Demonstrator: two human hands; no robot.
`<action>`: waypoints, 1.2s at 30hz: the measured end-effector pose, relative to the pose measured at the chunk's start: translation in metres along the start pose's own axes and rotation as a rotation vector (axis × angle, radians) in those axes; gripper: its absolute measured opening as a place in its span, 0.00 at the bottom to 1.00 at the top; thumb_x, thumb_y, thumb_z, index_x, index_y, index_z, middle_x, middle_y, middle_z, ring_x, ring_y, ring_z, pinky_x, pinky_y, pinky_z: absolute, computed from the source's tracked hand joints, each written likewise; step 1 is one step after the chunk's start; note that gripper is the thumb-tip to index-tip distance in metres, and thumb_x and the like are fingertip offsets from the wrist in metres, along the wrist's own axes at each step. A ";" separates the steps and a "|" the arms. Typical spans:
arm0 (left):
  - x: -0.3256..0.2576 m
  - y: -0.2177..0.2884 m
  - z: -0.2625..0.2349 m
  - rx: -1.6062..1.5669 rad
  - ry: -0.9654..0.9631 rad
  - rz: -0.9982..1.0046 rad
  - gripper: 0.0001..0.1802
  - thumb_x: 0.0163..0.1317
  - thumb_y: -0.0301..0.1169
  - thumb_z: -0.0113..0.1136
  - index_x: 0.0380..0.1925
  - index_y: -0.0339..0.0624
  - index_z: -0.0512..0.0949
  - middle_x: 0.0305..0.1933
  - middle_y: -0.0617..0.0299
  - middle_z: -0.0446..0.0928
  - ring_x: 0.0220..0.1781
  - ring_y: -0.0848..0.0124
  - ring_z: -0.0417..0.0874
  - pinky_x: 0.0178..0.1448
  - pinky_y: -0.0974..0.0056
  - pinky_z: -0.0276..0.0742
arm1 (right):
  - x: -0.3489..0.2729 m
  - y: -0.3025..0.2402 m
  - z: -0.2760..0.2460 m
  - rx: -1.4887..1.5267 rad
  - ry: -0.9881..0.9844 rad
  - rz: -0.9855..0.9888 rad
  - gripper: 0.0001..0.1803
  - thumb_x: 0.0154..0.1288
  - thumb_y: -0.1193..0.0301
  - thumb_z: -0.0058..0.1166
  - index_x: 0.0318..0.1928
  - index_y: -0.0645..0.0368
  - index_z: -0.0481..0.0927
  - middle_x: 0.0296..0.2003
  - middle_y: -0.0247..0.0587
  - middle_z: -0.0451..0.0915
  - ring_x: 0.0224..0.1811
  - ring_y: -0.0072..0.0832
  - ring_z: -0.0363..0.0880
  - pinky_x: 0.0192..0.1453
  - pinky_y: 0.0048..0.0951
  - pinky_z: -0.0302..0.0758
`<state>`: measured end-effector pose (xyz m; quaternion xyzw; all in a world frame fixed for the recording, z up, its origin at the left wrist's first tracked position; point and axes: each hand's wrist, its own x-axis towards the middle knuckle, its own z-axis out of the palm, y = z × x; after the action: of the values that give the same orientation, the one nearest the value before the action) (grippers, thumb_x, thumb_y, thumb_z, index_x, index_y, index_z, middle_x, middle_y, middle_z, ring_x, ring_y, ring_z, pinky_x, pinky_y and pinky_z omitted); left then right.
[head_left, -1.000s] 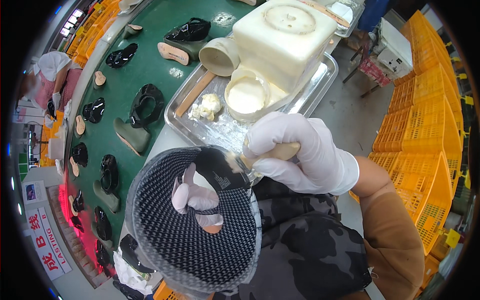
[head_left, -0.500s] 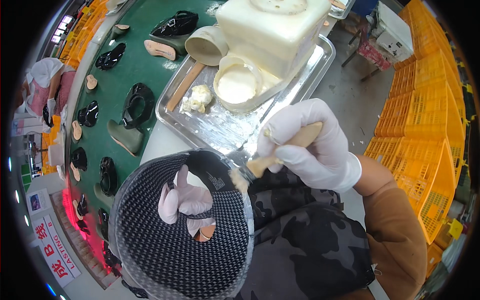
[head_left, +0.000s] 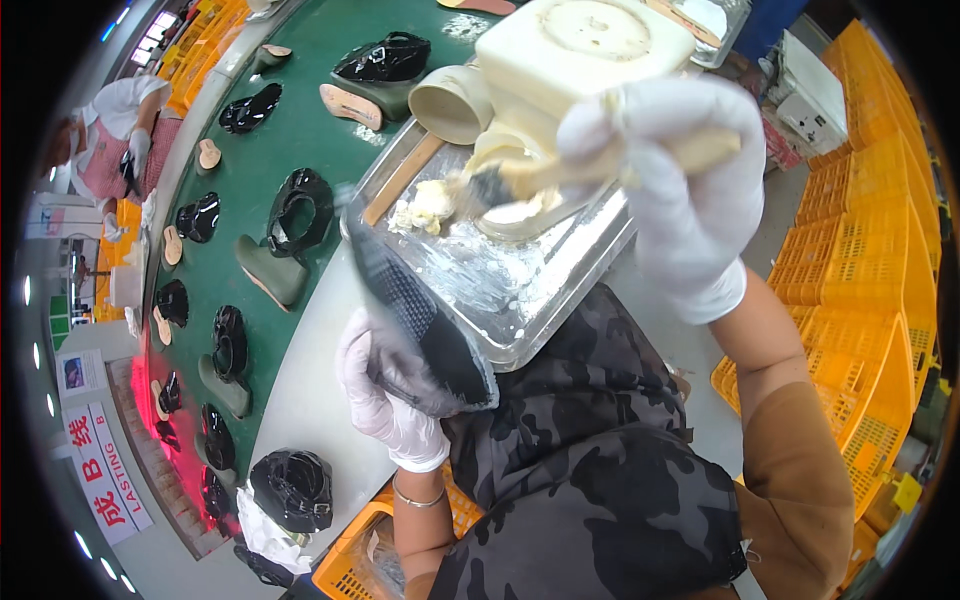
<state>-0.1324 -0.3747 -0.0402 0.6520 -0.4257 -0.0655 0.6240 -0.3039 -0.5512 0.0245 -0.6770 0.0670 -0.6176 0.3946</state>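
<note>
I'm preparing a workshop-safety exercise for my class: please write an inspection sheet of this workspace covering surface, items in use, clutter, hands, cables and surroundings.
Surface: white bench beside a green surface dotted with shoe parts.
Items in use: wood-handled brush; black-and-grey fabric piece, tilted.
Clutter: paste lump and wooden stick on the smeared metal tray, with a cream container.
Hands: both gloved; left hand has its grip on the fabric piece, right hand on the brush.
Cables: nothing seen.
Surroundings: yellow crates at right; another person at left.

Red lettering [head_left: 93,469] stands on a white sign [head_left: 108,478].
</note>
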 end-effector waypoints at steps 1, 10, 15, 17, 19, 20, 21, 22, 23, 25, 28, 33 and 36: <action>0.000 -0.004 -0.010 0.079 -0.056 0.012 0.20 0.52 0.14 0.52 0.47 0.34 0.71 0.49 0.50 0.72 0.49 0.64 0.74 0.50 0.65 0.72 | 0.010 0.000 0.000 0.053 0.059 0.039 0.08 0.65 0.69 0.48 0.38 0.62 0.70 0.33 0.43 0.78 0.32 0.22 0.77 0.32 0.21 0.76; 0.014 0.017 -0.016 0.437 -0.163 0.206 0.21 0.45 0.10 0.55 0.41 0.36 0.74 0.39 0.56 0.72 0.42 0.67 0.74 0.44 0.69 0.72 | 0.089 0.049 -0.034 -0.007 -0.348 0.562 0.09 0.66 0.66 0.49 0.37 0.58 0.70 0.28 0.33 0.77 0.23 0.13 0.72 0.26 0.13 0.70; 0.014 0.016 -0.017 0.519 -0.132 0.257 0.21 0.45 0.09 0.55 0.42 0.36 0.75 0.39 0.56 0.71 0.40 0.68 0.74 0.41 0.69 0.71 | 0.083 0.056 -0.039 0.065 -0.413 0.557 0.08 0.66 0.66 0.50 0.36 0.58 0.71 0.29 0.33 0.77 0.23 0.13 0.71 0.27 0.14 0.69; 0.018 0.015 -0.016 0.522 -0.130 0.290 0.22 0.45 0.09 0.55 0.42 0.36 0.75 0.39 0.56 0.71 0.38 0.68 0.74 0.41 0.69 0.71 | 0.082 0.056 -0.041 0.070 -0.432 0.547 0.08 0.66 0.67 0.50 0.36 0.58 0.71 0.29 0.32 0.77 0.24 0.13 0.71 0.28 0.14 0.69; 0.020 0.014 -0.015 0.542 -0.128 0.313 0.23 0.45 0.08 0.54 0.43 0.37 0.75 0.39 0.56 0.71 0.38 0.69 0.74 0.40 0.69 0.71 | 0.081 0.050 -0.037 0.039 -0.400 0.579 0.08 0.66 0.67 0.50 0.36 0.58 0.71 0.29 0.32 0.77 0.24 0.13 0.71 0.28 0.14 0.69; 0.021 0.014 -0.015 0.556 -0.131 0.320 0.23 0.45 0.08 0.53 0.43 0.37 0.75 0.39 0.56 0.71 0.37 0.69 0.74 0.40 0.69 0.71 | 0.082 0.049 -0.036 0.024 -0.383 0.595 0.07 0.65 0.67 0.49 0.37 0.58 0.71 0.29 0.32 0.77 0.25 0.13 0.71 0.29 0.14 0.69; 0.021 0.015 -0.015 0.570 -0.134 0.327 0.24 0.45 0.08 0.52 0.43 0.37 0.75 0.39 0.56 0.71 0.37 0.69 0.74 0.40 0.69 0.71 | 0.082 0.050 -0.037 0.030 -0.387 0.595 0.07 0.65 0.68 0.50 0.37 0.58 0.72 0.29 0.32 0.77 0.25 0.13 0.72 0.29 0.14 0.69; 0.020 0.014 -0.014 0.517 -0.130 0.303 0.24 0.45 0.08 0.51 0.44 0.37 0.75 0.39 0.56 0.71 0.37 0.69 0.74 0.40 0.69 0.71 | 0.081 0.051 -0.039 0.035 -0.390 0.595 0.07 0.65 0.68 0.50 0.37 0.59 0.72 0.29 0.32 0.77 0.26 0.13 0.72 0.29 0.14 0.69; 0.018 0.012 -0.013 0.463 -0.127 0.279 0.24 0.45 0.07 0.50 0.44 0.37 0.75 0.39 0.56 0.71 0.37 0.70 0.74 0.40 0.69 0.71 | 0.080 0.052 -0.041 0.040 -0.393 0.596 0.07 0.65 0.68 0.50 0.37 0.59 0.72 0.29 0.32 0.77 0.27 0.13 0.72 0.29 0.14 0.69; 0.017 0.011 -0.012 0.447 -0.120 0.264 0.24 0.46 0.07 0.49 0.44 0.37 0.75 0.39 0.56 0.71 0.37 0.70 0.74 0.40 0.69 0.71 | 0.081 0.051 -0.042 0.033 -0.408 0.629 0.06 0.64 0.69 0.51 0.37 0.58 0.72 0.29 0.31 0.76 0.28 0.13 0.72 0.29 0.13 0.69; 0.018 0.012 -0.011 0.472 -0.128 0.235 0.21 0.47 0.08 0.48 0.42 0.36 0.75 0.39 0.57 0.71 0.37 0.70 0.74 0.41 0.70 0.71 | 0.084 0.050 -0.041 -0.078 -0.448 0.615 0.06 0.63 0.70 0.53 0.38 0.58 0.73 0.27 0.29 0.75 0.28 0.13 0.71 0.29 0.13 0.69; 0.038 0.002 -0.022 0.197 -0.165 -0.018 0.11 0.54 0.12 0.52 0.36 0.34 0.75 0.37 0.58 0.70 0.38 0.71 0.73 0.41 0.72 0.70 | 0.079 0.058 -0.051 0.003 -0.522 0.537 0.06 0.65 0.70 0.49 0.38 0.58 0.72 0.30 0.31 0.75 0.30 0.12 0.73 0.30 0.14 0.71; 0.066 0.009 -0.016 0.073 -0.162 -0.185 0.08 0.57 0.16 0.51 0.36 0.34 0.75 0.36 0.64 0.70 0.35 0.79 0.70 0.40 0.75 0.66 | 0.079 0.053 -0.048 -0.026 -0.510 0.562 0.05 0.65 0.69 0.50 0.36 0.56 0.72 0.26 0.26 0.72 0.27 0.10 0.71 0.31 0.12 0.71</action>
<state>-0.0853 -0.4038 0.0008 0.7036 -0.4146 -0.1596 0.5546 -0.3076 -0.6541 0.0501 -0.7692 0.1572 -0.2960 0.5441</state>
